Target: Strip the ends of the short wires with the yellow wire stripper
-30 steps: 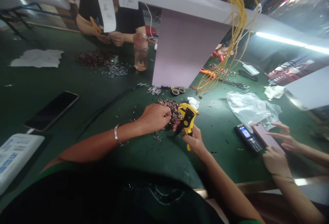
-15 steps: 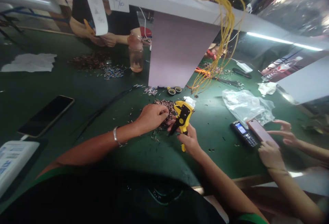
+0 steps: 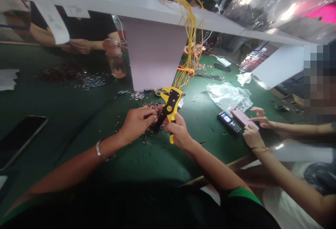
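Note:
My right hand is wrapped round the handles of a yellow and black wire stripper, its jaws pointing up and to the left. Close by on the left, my left hand has thumb and fingers pinched together near the tool's black lever; what sits in the pinch is too small to make out. Beneath both hands lies a heap of short copper-coloured wire pieces, partly covered by the hands and the tool.
Yellow wires hang from the shelf ahead. A bottle stands at left, past a dark phone. On the right, a plastic bag and keypad phone lie near another person's hands holding a pink phone.
The view has swung to the right, so the scene sits further left. My left hand and the wire stripper have come closer together, and the tool now overlaps the black rings behind it.

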The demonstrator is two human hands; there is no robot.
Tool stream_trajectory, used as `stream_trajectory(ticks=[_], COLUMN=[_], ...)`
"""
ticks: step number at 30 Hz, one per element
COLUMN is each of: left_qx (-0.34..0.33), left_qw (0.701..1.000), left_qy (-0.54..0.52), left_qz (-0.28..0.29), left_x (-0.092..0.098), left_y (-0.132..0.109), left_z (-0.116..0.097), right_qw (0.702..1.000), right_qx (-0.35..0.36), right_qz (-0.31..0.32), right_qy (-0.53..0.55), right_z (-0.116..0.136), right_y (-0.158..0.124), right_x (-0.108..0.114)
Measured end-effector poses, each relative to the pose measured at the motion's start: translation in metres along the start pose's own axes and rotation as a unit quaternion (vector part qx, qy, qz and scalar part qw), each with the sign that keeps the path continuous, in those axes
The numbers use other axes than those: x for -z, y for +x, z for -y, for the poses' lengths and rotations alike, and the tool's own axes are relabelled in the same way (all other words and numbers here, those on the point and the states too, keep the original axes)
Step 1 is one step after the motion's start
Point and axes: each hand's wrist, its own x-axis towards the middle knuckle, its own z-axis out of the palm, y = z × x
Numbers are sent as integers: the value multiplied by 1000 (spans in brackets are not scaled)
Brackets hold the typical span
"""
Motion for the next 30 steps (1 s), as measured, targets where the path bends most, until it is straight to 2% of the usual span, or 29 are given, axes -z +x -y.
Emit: stream_trajectory(ticks=[2, 5, 6, 8, 12, 15, 18, 25, 28, 30], left_qx=[-33, -96, -110, -105, -66, -55, -28, -28, 19, 60], left_qw=[998, 980, 976, 983, 994, 992, 991, 986, 975, 957], left_qy=[40, 128, 143, 129, 60, 7, -50, -148, -209, -269], left_qz=[-32, -119, -125, -81, 65, 111, 120, 72, 75, 93], left_x=[3, 7, 8, 7, 1, -2, -5, -5, -1, 5], left_y=[-1, -5, -7, -10, -11, -10, -10, -10, -10, -11], left_z=[-2, -8, -11, -16, -20, -20, -19, -20, -24, -25], right_qw=[999, 997, 996, 993, 985, 980, 971, 935, 924, 921], right_qx=[22, 46, 56, 77, 106, 120, 140, 189, 235, 259], right_qz=[-14, -30, -38, -54, -76, -76, -71, -55, -48, -65], right_qy=[-19, -54, -61, -75, -111, -139, -183, -296, -297, -283], right_z=[-1, 1, 3, 8, 14, 14, 12, 18, 28, 33], right_y=[3, 7, 8, 9, 11, 11, 11, 12, 13, 15], right_x=[1, 5, 5, 5, 0, -7, -17, -38, -36, -28])
